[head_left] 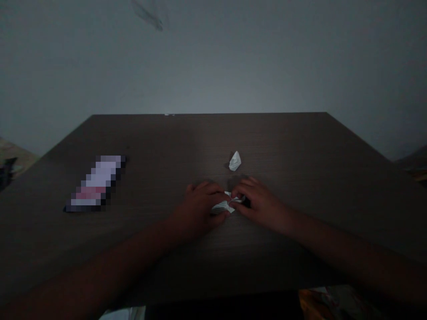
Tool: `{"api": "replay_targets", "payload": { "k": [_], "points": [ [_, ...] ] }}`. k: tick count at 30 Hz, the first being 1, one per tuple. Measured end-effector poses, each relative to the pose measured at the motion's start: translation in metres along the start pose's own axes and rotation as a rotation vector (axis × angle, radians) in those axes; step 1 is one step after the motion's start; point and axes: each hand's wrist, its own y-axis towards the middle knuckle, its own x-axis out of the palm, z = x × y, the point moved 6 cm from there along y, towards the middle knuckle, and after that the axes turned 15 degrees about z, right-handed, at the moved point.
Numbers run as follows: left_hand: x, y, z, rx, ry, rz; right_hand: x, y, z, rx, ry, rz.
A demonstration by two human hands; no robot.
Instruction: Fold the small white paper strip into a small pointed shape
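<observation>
Currently mid-work: lined paper sits between both hands on the desk, about halfway between the left and right edges, well in from the near edge. It looks creased and partly gathered at its middle, so some shaping seems done; its outline is uneven and partly covered by the fingers, so I'd judge it unfinished. Exact fold stage: cannot tell, too dark and small.

Left hand has hold of the paper's left part, fingers loosely bent, thumb and forefinger a little apart with paper showing between them. Right hand has the right end, thumb and forefinger nearly closed on it, other fingers curled. Neither hand has let go, so handling looks ongoing.

Just beyond the hands, toward the far edge, a second white paper piece lies apart, untouched, creased and pointed at the top; it reads as already shaped, though that's a guess. Whether more pieces are left to make: not shown.

Further out, a phone lies slanted toward the left edge, screen pixelated, not in use. Small white scrap at the far edge, left of its middle. Behind that edge, plain wall.
</observation>
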Motion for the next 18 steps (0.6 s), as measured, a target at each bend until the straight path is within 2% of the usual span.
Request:
{"api": "replay_targets", "payload": {
  "k": [3, 9, 15, 18],
  "points": [
    [0.0, 0.0, 0.001, 0.006, 0.026, -0.025, -0.001, 0.0, -0.002, 0.006, -0.012, 0.036],
    [-0.003, 0.0, 0.003, 0.026, 0.037, 0.025, -0.005, -0.003, -0.004, 0.041, -0.093, 0.096],
    [-0.002, 0.0, 0.0, 0.008, 0.054, -0.009, -0.017, -0.005, 0.009, 0.135, -0.162, 0.104],
    [-0.002, 0.0, 0.002, 0.008, 0.074, -0.025, -0.023, -0.003, 0.015, 0.138, -0.159, 0.089]
  ]
}}
